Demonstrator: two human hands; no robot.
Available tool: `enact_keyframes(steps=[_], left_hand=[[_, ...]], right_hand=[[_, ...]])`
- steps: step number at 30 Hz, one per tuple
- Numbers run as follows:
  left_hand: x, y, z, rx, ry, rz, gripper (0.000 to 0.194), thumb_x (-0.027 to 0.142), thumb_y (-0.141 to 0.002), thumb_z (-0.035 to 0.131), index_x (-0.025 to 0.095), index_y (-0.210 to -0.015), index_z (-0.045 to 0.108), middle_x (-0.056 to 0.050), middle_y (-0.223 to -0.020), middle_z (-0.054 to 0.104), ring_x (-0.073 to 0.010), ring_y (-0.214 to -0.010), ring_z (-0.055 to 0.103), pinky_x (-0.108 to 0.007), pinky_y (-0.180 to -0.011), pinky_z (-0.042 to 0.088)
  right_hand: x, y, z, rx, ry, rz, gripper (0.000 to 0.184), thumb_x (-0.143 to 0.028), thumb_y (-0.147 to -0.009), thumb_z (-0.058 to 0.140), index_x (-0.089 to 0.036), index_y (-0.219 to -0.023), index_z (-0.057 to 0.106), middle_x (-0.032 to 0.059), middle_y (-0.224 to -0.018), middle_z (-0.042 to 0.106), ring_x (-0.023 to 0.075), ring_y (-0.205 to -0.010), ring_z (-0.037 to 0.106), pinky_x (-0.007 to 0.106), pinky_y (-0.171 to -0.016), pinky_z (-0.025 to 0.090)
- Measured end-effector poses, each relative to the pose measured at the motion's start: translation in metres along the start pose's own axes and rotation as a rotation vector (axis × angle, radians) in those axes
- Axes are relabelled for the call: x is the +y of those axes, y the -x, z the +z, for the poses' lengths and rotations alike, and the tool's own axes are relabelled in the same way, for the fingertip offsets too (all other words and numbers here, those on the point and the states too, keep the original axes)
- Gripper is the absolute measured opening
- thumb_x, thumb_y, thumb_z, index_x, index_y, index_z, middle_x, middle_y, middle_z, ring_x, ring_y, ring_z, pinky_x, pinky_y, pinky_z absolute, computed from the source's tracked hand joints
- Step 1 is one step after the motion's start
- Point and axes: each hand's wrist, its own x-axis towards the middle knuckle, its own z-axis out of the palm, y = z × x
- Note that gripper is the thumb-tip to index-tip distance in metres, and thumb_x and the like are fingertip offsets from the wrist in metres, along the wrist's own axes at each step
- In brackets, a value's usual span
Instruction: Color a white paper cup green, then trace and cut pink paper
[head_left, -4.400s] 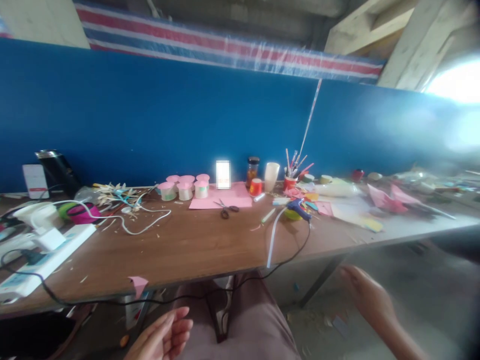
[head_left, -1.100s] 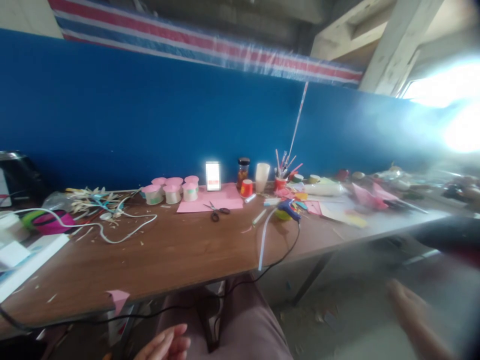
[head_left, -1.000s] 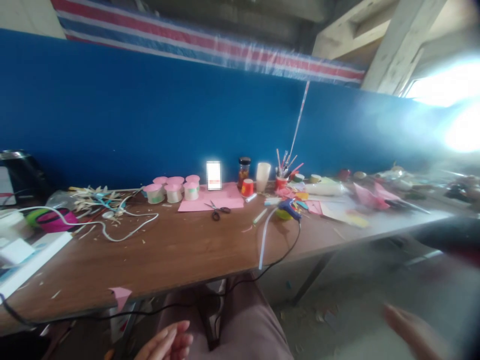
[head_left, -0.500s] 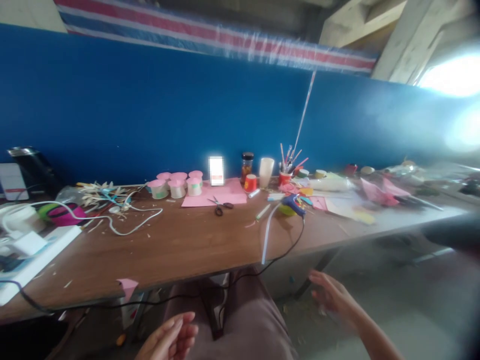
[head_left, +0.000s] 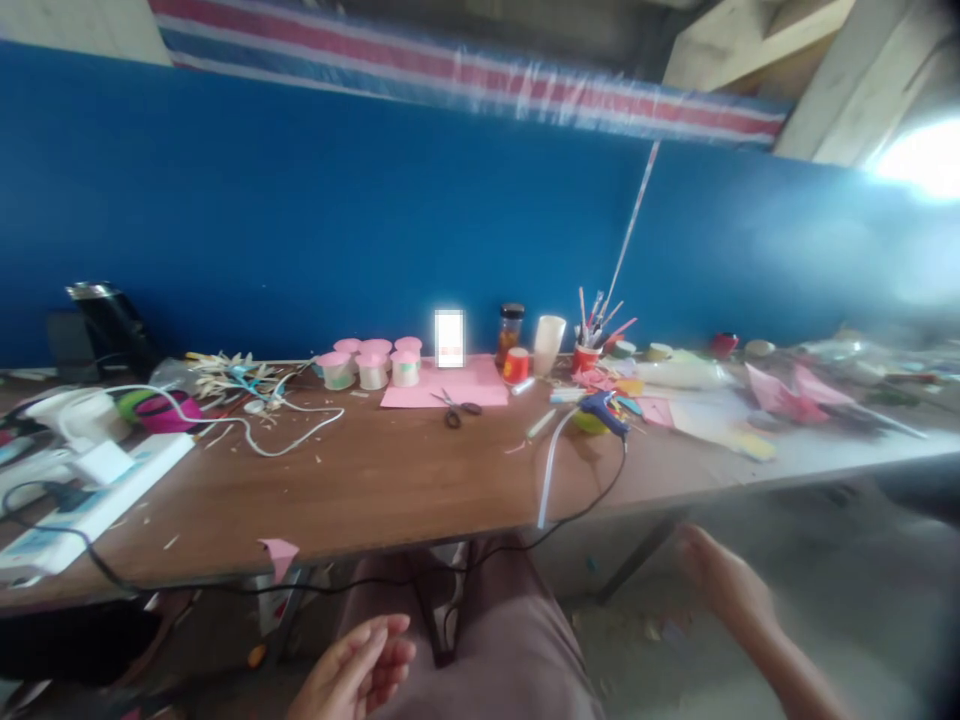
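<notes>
My left hand (head_left: 360, 668) hovers above my lap, below the table edge, with its fingers loosely bent and apart and nothing in it. To the right, my right hand (head_left: 724, 578) is off the table's front edge, over the floor. Motion blurs it and its fingers are turned from view. On the table, the blue hot glue gun (head_left: 604, 410) with its black cord is the nearest thing to it. Scissors (head_left: 456, 408) lie partly on a pink paper sheet (head_left: 480, 378). Several white cups with pink round tops (head_left: 373, 370) stand left of the sheet.
Behind the sheet stand a dark-lidded jar (head_left: 511, 330), a red cup (head_left: 516, 366) and a white cup (head_left: 550, 342). A red holder (head_left: 586, 358) has sticks in it. A white power strip (head_left: 112, 510) lies at left. The black cord (head_left: 337, 588) crosses my lap.
My right hand has moved right, away from my lap. My left hand stays over my lap with nothing in it. The view has turned slightly left.
</notes>
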Motion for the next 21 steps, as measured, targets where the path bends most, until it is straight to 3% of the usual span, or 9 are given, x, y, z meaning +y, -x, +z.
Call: enact_keyframes(steps=[4, 8, 11, 15, 17, 21], left_hand=[[-0.006, -0.003, 0.012, 0.008, -0.103, 0.067, 0.056, 0.057, -0.057, 0.075, 0.016, -0.094, 0.069, -0.01, -0.085, 0.072, -0.0192, -0.077, 0.066, -0.026, -0.071, 0.05], [-0.003, -0.006, 0.036, -0.123, -0.249, 0.114, 0.052, 0.057, -0.062, 0.072, 0.015, -0.093, 0.068, -0.009, -0.083, 0.071, -0.0184, -0.076, 0.064, -0.026, -0.072, 0.048], [0.002, -0.007, 0.059, -0.181, -0.309, 0.179, 0.047, 0.055, -0.068, 0.067, 0.015, -0.093, 0.068, -0.009, -0.087, 0.07, -0.0179, -0.077, 0.063, -0.027, -0.075, 0.048], [0.01, -0.008, 0.083, -0.204, -0.352, 0.406, 0.046, 0.045, -0.069, 0.071, 0.014, -0.103, 0.065, -0.012, -0.094, 0.068, -0.0212, -0.088, 0.061, -0.028, -0.078, 0.046], [0.013, -0.006, 0.086, -0.197, -0.373, 0.454, 0.049, 0.041, -0.065, 0.075, 0.014, -0.104, 0.066, -0.013, -0.094, 0.069, -0.0219, -0.085, 0.061, -0.028, -0.073, 0.046], [0.017, 0.006, 0.071, -0.114, -0.456, 0.486, 0.033, 0.045, -0.071, 0.068, 0.013, -0.079, 0.074, -0.01, -0.075, 0.07, -0.0211, -0.072, 0.06, -0.029, -0.067, 0.043]], right_hand=[[-0.05, 0.007, 0.002, -0.198, -0.774, 0.17, 0.032, -0.046, -0.07, 0.068, -0.018, -0.084, 0.071, 0.0097, -0.077, 0.071, 0.0215, -0.065, 0.066, 0.03, -0.056, 0.05], [-0.106, 0.025, 0.006, -0.411, -1.163, 0.248, 0.036, -0.043, -0.069, 0.074, -0.019, -0.095, 0.07, 0.0082, -0.089, 0.071, 0.0173, -0.071, 0.066, 0.025, -0.06, 0.051], [-0.14, 0.041, 0.016, -0.553, -1.279, 0.242, 0.035, -0.042, -0.072, 0.073, -0.021, -0.099, 0.068, 0.0076, -0.091, 0.071, 0.0159, -0.073, 0.065, 0.024, -0.062, 0.051], [-0.178, 0.072, 0.042, -0.76, -1.252, 0.157, 0.038, -0.048, -0.075, 0.069, -0.02, -0.1, 0.066, 0.0071, -0.086, 0.071, 0.0156, -0.069, 0.065, 0.025, -0.06, 0.048], [-0.192, 0.09, 0.055, -0.885, -1.18, 0.046, 0.038, -0.049, -0.077, 0.066, -0.02, -0.102, 0.066, 0.0073, -0.085, 0.071, 0.0167, -0.071, 0.065, 0.026, -0.062, 0.048], [-0.209, 0.119, 0.07, -1.031, -1.136, -0.034, 0.043, -0.053, -0.079, 0.062, -0.021, -0.108, 0.062, 0.0078, -0.087, 0.071, 0.0194, -0.075, 0.066, 0.029, -0.064, 0.049]])
